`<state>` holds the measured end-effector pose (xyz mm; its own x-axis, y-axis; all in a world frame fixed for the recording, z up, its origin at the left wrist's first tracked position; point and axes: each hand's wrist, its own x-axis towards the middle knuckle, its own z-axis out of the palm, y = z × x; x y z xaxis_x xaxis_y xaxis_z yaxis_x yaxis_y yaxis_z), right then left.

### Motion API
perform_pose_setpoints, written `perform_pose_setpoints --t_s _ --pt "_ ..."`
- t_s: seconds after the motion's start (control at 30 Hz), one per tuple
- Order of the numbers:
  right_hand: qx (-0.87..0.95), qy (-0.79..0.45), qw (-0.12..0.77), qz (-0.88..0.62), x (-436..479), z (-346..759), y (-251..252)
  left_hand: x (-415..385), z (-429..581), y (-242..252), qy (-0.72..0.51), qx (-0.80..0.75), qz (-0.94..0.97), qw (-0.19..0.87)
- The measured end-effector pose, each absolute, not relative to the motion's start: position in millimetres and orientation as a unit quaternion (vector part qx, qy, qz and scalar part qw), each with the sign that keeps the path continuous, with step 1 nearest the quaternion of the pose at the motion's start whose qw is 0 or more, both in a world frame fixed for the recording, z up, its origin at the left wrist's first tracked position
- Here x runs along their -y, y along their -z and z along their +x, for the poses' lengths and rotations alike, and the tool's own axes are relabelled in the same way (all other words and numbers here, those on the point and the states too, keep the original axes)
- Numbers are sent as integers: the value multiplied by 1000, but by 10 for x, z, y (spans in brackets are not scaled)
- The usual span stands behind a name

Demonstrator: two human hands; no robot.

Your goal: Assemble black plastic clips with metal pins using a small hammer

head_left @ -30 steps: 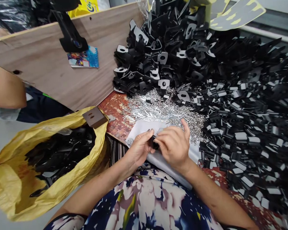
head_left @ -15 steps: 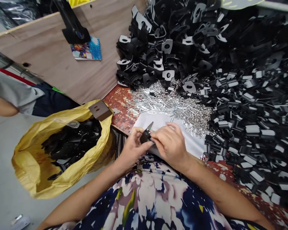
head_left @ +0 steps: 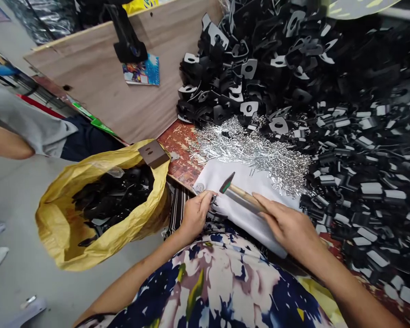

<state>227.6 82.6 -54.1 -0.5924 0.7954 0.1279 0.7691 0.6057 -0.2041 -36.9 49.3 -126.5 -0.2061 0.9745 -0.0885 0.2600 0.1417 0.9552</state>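
Observation:
My right hand (head_left: 287, 223) is closed round the wooden handle of a small hammer (head_left: 244, 195). The hammer's dark, pointed head hangs over the grey-white sheet, just right of my left fingertips. My left hand (head_left: 195, 214) pinches a black clip part (head_left: 216, 210) at the near edge of that sheet (head_left: 249, 216). Part of the clip is hidden by my fingers. Beyond the hammer, a heap of thin silver pins (head_left: 253, 148) spreads over the sheet's far edge, with a few loose pins lying nearer.
On the left stands a yellow sack (head_left: 51, 232) holding black parts, with a brown block (head_left: 153, 154) on its rim. Big piles of black clip pieces (head_left: 249, 68) and small black parts (head_left: 369, 191) fill the back and right. A wooden board (head_left: 99, 86) rises behind; another person's arm (head_left: 7, 143) shows left.
My right hand has left the black clip part, taken the hammer and moved right. The clip stays in my left hand. The whole view has shifted slightly.

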Motion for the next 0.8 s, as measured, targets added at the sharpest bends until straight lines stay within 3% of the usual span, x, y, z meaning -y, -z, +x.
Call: perform_pose_setpoints --t_s 0.07,0.13,0.3,0.43,0.67,0.8 --pt "881 -32 211 -422 -727 2280 525 -485 -377 1280 -436 -648 498 376" --pt "876 -6 257 -408 -658 2242 577 -472 -392 1295 -433 -656 502 361" --pt "905 6 184 -383 -633 2159 767 -476 -385 1317 -427 -670 505 337" --pt "886 -18 227 -404 -637 2191 771 -495 -383 1322 -424 -677 497 338" --pt "865 -177 131 -451 -770 2038 810 -423 -522 1184 -445 -669 480 352" --pt "860 -149 179 -454 -971 1926 679 -481 -630 919 -478 -685 470 286"
